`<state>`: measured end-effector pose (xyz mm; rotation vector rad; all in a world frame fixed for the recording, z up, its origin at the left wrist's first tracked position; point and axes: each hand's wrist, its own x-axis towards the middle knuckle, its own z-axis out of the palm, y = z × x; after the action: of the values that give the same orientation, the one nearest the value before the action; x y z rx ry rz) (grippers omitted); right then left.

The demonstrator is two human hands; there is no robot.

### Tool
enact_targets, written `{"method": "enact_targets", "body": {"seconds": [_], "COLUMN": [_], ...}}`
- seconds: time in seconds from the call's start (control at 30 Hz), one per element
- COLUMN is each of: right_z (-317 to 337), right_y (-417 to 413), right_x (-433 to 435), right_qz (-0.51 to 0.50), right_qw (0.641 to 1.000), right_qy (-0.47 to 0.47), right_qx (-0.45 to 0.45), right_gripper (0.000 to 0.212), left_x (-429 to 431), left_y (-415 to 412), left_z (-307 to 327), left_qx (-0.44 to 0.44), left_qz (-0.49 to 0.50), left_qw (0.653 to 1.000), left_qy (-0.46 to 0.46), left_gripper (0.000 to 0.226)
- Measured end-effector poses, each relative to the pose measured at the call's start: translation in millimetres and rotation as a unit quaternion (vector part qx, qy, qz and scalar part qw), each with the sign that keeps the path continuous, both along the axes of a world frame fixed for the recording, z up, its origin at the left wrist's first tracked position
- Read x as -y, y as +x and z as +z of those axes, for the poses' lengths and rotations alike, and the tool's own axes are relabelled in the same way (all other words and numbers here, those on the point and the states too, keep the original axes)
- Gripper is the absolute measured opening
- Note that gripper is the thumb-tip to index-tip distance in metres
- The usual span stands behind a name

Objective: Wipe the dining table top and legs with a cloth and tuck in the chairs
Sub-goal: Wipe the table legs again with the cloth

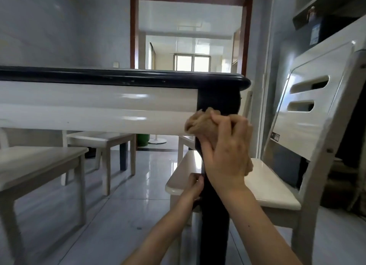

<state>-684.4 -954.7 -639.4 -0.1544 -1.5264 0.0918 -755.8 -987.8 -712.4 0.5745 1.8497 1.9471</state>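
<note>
I look from low down at the dining table's near right corner. Its black top edge (118,77) runs above a glossy white apron (99,110). A black table leg (214,215) drops from the corner. My right hand (227,151) presses a bunched tan cloth (200,124) against the upper part of that leg. My left hand (195,185) grips the leg lower down, on its left side. A white chair (309,126) stands right of the leg, its seat touching or very close to it.
Two more white chairs sit under the table, one (39,161) at near left and one (103,140) farther back. The floor (122,215) is glossy pale tile. A doorway (190,37) opens behind the table. Shelving (332,13) hangs at upper right.
</note>
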Motion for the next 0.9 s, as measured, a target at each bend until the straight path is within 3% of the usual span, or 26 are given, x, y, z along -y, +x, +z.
{"method": "enact_targets", "body": {"seconds": [0.1,0.17,0.3,0.4,0.47,0.57,0.63,0.73,0.9], "right_z": [-15,-9,38,53,27,-75,-154,-211,-161], "right_y": [13,14,4,1,5,12,20,23,11], "right_x": [-15,-13,-1,-8,-16,-30,-35,-31,3], "right_qz": [0.082,0.078,0.031,0.019,0.027,0.067,0.084,0.115,0.153], "right_qw": [0.989,0.987,0.999,0.997,0.996,0.995,0.991,0.987,0.968], "right_qy": [-0.106,-0.117,0.022,0.068,0.079,0.07,0.058,-0.018,-0.198], "right_qx": [-0.069,-0.078,-0.029,-0.04,-0.034,0.026,0.087,0.113,-0.024], "right_gripper": [0.034,0.033,0.033,0.031,0.033,0.042,0.044,0.032,0.034], "left_x": [-1,-4,-9,-1,10,28,38,36,38], "left_y": [-5,-6,-10,-4,2,11,12,19,22], "left_z": [-9,-6,-4,-6,-7,-16,-18,-9,-12], "left_qx": [-0.016,-0.028,-0.044,-0.039,-0.057,-0.09,-0.103,-0.108,-0.101], "left_qz": [-0.01,0.004,0.012,-0.02,-0.044,-0.1,-0.126,-0.104,-0.101], "left_qw": [1.0,1.0,0.999,0.999,0.997,0.989,0.983,0.987,0.987], "left_qy": [0.0,-0.011,-0.028,-0.004,0.02,0.068,0.087,0.057,0.071], "left_gripper": [0.023,0.024,0.024,0.023,0.023,0.023,0.045,0.045,0.062]}}
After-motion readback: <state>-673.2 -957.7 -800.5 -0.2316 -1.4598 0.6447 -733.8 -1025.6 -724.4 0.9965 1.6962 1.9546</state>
